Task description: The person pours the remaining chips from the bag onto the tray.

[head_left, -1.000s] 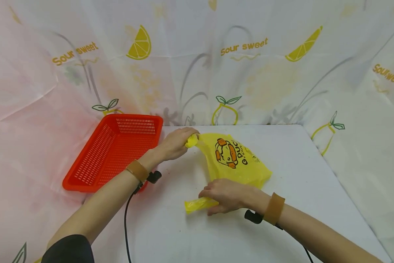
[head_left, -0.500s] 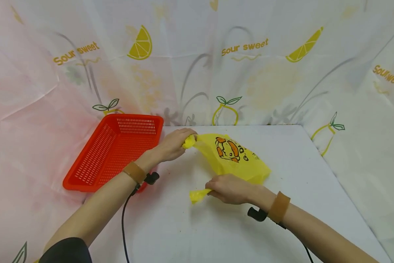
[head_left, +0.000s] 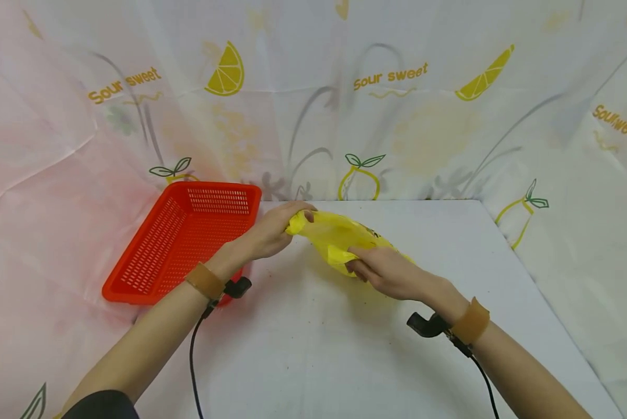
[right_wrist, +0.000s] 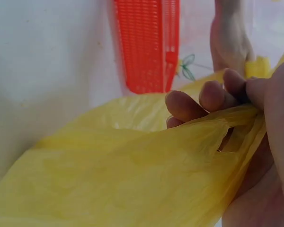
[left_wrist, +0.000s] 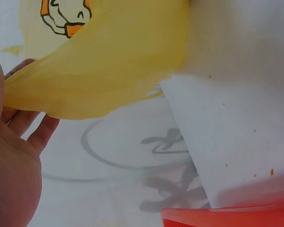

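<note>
Now both hands grip the yellow bag (head_left: 331,230), which spans the gap between them above the far middle of the table (head_left: 313,361). At its left end the left hand (head_left: 277,233) pinches a bunched part, thumb on one side and fingers on the other, and a short crumpled end pokes out beside them. To the right and a little nearer, the right hand (head_left: 389,270) holds the bag's near edge between thumb and curled fingers; in the right wrist view a small gap (right_wrist: 226,140) shows in the gathered plastic just beside them. Between the hands the bag hangs loose and creased, and whether its underside touches the table cannot be told. Its cartoon print (left_wrist: 66,16) shows partly in the left wrist view. Left of the bag, a red basket (head_left: 200,238) stands at the table's far left, the left forearm crossing its near right corner. Behind everything hangs a pale cloth (head_left: 303,70) with lemon prints, and each wrist wears a brown strap (head_left: 471,321)
</note>
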### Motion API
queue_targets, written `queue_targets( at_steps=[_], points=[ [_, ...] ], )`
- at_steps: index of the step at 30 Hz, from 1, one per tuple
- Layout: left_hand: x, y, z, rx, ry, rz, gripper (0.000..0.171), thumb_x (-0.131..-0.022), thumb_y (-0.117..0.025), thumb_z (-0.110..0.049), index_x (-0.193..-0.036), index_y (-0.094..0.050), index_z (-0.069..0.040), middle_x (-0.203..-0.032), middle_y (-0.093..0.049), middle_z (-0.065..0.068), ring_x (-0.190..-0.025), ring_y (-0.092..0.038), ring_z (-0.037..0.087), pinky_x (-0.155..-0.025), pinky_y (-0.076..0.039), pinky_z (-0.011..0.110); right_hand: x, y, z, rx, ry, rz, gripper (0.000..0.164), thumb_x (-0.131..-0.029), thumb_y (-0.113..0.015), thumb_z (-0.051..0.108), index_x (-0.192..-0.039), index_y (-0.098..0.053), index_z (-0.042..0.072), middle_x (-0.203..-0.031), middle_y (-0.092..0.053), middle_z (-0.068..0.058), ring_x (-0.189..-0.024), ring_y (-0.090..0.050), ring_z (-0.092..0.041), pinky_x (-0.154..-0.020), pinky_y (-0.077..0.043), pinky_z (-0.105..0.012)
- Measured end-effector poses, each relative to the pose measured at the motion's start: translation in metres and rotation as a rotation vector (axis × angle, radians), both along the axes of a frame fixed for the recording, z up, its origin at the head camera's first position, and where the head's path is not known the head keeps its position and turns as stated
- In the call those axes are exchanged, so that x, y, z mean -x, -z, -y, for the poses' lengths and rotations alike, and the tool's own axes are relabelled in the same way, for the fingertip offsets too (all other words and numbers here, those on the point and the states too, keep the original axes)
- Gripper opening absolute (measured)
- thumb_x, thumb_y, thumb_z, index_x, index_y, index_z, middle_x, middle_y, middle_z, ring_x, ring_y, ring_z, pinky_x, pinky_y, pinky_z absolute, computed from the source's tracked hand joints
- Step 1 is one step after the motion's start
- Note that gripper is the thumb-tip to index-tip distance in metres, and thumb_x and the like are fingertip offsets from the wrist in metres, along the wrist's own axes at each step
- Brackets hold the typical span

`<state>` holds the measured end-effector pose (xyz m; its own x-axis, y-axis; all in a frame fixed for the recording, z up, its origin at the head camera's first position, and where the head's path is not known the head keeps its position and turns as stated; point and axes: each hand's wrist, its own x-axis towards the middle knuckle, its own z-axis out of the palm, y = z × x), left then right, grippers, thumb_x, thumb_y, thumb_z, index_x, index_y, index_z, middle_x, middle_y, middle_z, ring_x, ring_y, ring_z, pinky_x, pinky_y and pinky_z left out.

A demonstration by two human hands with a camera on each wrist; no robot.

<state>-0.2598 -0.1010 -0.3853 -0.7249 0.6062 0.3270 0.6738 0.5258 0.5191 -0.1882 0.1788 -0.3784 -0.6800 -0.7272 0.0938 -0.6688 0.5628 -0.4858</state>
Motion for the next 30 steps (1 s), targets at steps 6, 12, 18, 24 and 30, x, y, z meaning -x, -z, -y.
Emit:
queue_targets(
  at_steps=[6,12,18,24,30],
  points=[
    [-0.006,-0.009,0.001,-0.106,0.037,0.012,0.020,-0.096,-0.049,-0.004,-0.107,-0.060,-0.017,-0.116,-0.062,0.000,-0.111,-0.055,0.016,-0.096,-0.046,0.037,0.007,-0.009,-0.008,0.127,0.034,0.066,0.021,-0.103,-0.039,0.027,-0.089,-0.052,0.021,-0.069,-0.051,0.006,-0.061,-0.048,-0.009,-0.058,-0.042,-0.024],
    [-0.015,-0.018,-0.005,-0.213,0.106,0.050,0.022,-0.098,-0.045,-0.004,-0.093,-0.059,-0.021,-0.121,-0.062,-0.008,-0.120,-0.052,0.011,-0.098,-0.042,0.034,0.013,-0.011,-0.010,0.238,0.077,0.158,0.035,-0.104,-0.035,0.034,-0.084,-0.054,0.013,-0.068,-0.055,-0.006,-0.062,-0.051,-0.023,-0.058,-0.041,-0.026],
    [-0.035,-0.039,-0.014,-0.304,0.200,0.187,0.025,-0.102,-0.040,-0.014,-0.082,-0.055,-0.015,-0.119,-0.067,0.001,-0.121,-0.054,0.014,-0.100,-0.040,0.037,0.017,-0.012,-0.011,0.355,0.088,0.220,0.034,-0.105,-0.035,0.029,-0.081,-0.053,0.012,-0.064,-0.052,-0.005,-0.061,-0.055,-0.025,-0.059,-0.046,-0.029],
    [-0.051,-0.060,-0.019,-0.395,0.256,0.314,0.029,-0.103,-0.036,-0.008,-0.079,-0.052,-0.005,-0.102,-0.071,0.013,-0.106,-0.064,0.023,-0.101,-0.041,0.038,0.018,-0.018,-0.011,0.428,0.075,0.292,0.036,-0.105,-0.034,0.028,-0.081,-0.052,0.009,-0.062,-0.048,-0.007,-0.060,-0.054,-0.021,-0.057,-0.048,-0.034],
    [-0.055,-0.064,-0.019,-0.463,0.296,0.385,0.035,-0.104,-0.034,-0.013,-0.077,-0.047,0.005,-0.072,-0.067,0.018,-0.075,-0.068,0.030,-0.083,-0.051,0.038,0.019,-0.021,-0.009,0.488,0.056,0.362,0.038,-0.105,-0.031,0.029,-0.082,-0.049,0.006,-0.058,-0.043,-0.012,-0.054,-0.051,-0.028,-0.055,-0.048,-0.036]
  ],
)
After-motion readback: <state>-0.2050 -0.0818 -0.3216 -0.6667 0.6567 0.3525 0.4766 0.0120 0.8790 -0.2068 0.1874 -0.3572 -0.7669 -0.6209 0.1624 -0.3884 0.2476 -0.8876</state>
